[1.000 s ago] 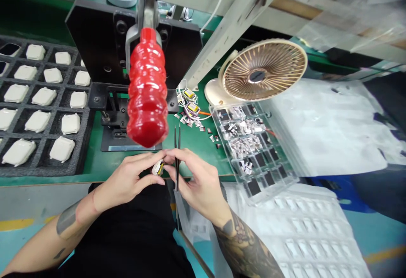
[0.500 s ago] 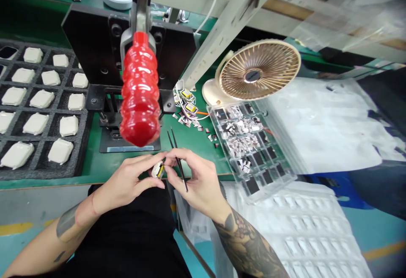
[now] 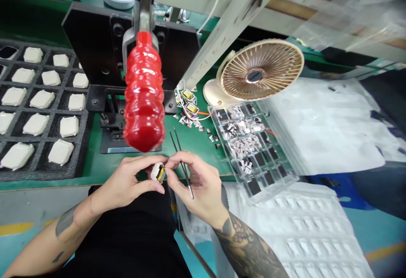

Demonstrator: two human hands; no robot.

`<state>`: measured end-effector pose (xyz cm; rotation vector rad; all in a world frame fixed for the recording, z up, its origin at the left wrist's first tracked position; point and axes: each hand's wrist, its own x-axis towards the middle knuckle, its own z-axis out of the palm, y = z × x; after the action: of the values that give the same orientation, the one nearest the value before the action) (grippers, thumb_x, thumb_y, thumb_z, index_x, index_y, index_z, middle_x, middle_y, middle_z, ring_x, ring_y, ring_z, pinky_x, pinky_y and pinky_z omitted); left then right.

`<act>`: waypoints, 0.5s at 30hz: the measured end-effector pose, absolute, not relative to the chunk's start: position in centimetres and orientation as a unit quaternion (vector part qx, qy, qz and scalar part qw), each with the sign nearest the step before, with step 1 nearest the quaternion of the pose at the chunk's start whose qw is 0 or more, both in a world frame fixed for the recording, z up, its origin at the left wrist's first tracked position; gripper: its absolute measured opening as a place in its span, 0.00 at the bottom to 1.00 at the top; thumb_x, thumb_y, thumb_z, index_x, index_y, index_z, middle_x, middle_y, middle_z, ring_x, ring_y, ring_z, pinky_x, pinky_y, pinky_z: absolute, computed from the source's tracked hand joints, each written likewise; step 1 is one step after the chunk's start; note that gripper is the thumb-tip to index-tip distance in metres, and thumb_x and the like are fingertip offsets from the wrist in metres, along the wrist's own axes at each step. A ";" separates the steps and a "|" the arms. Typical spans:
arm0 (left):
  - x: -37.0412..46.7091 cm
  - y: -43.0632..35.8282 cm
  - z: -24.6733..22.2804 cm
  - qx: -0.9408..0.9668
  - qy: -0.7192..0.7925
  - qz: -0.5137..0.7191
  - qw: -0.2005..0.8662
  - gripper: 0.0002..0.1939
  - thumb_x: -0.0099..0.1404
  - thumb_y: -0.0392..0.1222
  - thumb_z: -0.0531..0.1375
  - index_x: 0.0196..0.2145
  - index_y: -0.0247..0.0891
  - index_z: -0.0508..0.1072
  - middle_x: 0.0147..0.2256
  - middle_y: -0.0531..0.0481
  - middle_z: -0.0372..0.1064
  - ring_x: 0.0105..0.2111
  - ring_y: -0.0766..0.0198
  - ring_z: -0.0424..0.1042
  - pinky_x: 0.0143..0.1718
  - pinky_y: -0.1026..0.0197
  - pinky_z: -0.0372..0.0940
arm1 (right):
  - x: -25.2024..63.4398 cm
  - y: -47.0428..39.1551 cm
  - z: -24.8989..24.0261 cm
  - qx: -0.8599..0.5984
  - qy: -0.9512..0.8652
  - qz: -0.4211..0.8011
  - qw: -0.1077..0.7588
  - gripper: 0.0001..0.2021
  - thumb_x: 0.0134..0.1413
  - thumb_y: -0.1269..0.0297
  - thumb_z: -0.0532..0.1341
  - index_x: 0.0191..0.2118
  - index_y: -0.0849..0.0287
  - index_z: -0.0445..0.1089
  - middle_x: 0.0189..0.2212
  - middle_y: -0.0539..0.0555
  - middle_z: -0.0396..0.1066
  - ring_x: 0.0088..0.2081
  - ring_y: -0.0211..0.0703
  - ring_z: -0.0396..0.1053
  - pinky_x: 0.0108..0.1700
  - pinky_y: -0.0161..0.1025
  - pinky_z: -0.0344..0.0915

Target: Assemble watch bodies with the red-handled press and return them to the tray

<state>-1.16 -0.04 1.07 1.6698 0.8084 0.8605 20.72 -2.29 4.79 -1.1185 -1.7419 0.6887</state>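
The left hand's fingers [image 3: 150, 186] are curled partway closed around a small cream casing [image 3: 157, 172], held at the near edge of the tabletop [image 3: 127, 174]; they cover part of its rim. The casing is tilted, its open side showing yellow and black inside, too small to make out in detail. The right hand's fingers [image 3: 173, 166] are bent nearly together at its right side; whether they pinch anything there is unclear. Black tweezers [image 3: 175, 141] lie across that hand, partly covered by it. Beyond, a red handle [image 3: 144, 96] hides part of the black press [image 3: 91, 49]. At far left, the foam tray [image 3: 80, 142] is cut off by the frame.
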 end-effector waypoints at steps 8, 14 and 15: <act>-1.4 0.1 1.2 0.689 0.335 0.353 0.537 0.23 0.73 0.48 0.73 0.62 0.42 0.80 0.45 0.49 0.85 0.39 0.61 0.81 0.48 0.63 0.74 | 20.7 -2.4 5.4 -0.458 -0.713 0.278 0.453 0.13 0.66 0.76 0.66 0.51 0.53 0.73 0.37 0.49 0.78 0.37 0.39 0.76 0.43 0.39 0.77; -1.3 0.0 0.9 0.675 0.340 0.350 0.553 0.24 0.70 0.50 0.75 0.60 0.39 0.82 0.38 0.51 0.83 0.34 0.63 0.78 0.42 0.64 0.73 | 20.4 -2.5 4.2 -0.448 -0.728 0.225 0.468 0.14 0.66 0.77 0.66 0.51 0.52 0.73 0.37 0.50 0.78 0.37 0.40 0.77 0.41 0.40 0.77; -1.3 0.0 0.9 0.674 0.340 0.352 0.553 0.25 0.69 0.51 0.75 0.60 0.39 0.82 0.38 0.50 0.83 0.34 0.63 0.78 0.41 0.64 0.74 | 20.3 -2.5 4.1 -0.444 -0.732 0.215 0.470 0.14 0.66 0.78 0.66 0.51 0.52 0.73 0.37 0.51 0.78 0.36 0.41 0.77 0.41 0.41 0.77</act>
<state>-1.27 0.01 0.87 1.5941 0.8035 0.8323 20.33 -2.53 4.11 -1.0873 -1.7946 0.5261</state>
